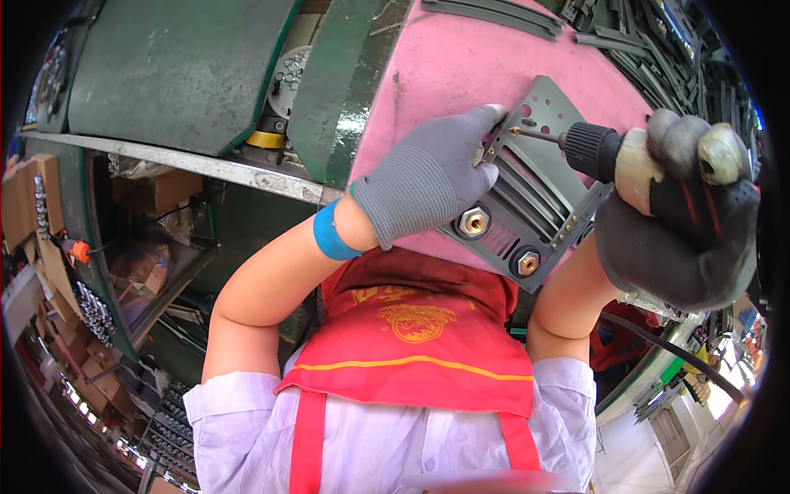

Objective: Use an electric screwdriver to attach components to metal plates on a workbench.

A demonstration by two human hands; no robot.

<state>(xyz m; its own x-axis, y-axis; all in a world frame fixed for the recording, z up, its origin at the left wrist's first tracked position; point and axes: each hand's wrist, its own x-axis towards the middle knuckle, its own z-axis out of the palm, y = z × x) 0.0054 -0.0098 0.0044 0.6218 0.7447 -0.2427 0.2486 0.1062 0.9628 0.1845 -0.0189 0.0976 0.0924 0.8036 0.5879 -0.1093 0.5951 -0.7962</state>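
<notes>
A dark grey metal panel with slots and holes lies tilted over the pink work surface. My left hand, in a grey knit glove, grips its left edge, fingertips beside the small brass screws there. Two brass threaded fittings with hex nuts sit on the panel's near part, and several small brass screws line its right edge. My gloved right hand is wrapped round a power screwdriver with a taped body. Its thin bit points left, with a brass screw at the tip by the panel's upper left edge.
Pink padding covers the bench. Long dark metal strips are piled at the far right, with more strips at the back. At left stand green metal plates and a round dish of small metal parts. A cable runs at lower right.
</notes>
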